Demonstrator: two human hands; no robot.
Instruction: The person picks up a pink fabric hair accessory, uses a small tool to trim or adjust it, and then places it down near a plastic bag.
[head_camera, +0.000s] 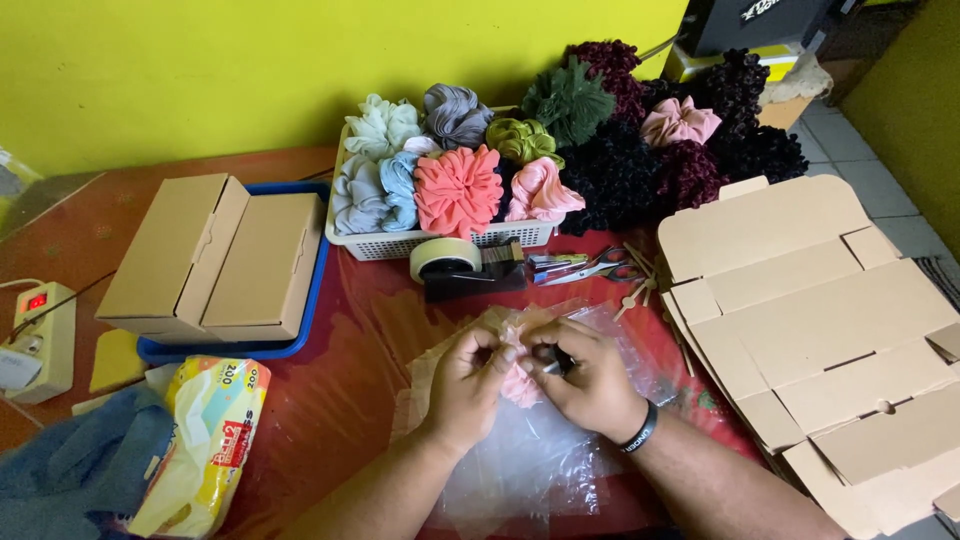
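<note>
Both our left hand (468, 380) and right hand (590, 378) pinch shut on the soft, light pink ruffled cloth scrunchie (519, 380) above the slippery clear plastic bag (530, 460) on the red counter (330, 400), and we think its puffy edge is best to grab.

Pink ruffled scrunchie (519, 378) bunched between your two hands, mostly hidden by your fingers (497, 352), held just above a crinkled clear plastic bag (540, 455) lying flat on the red surface (330, 400).
</note>
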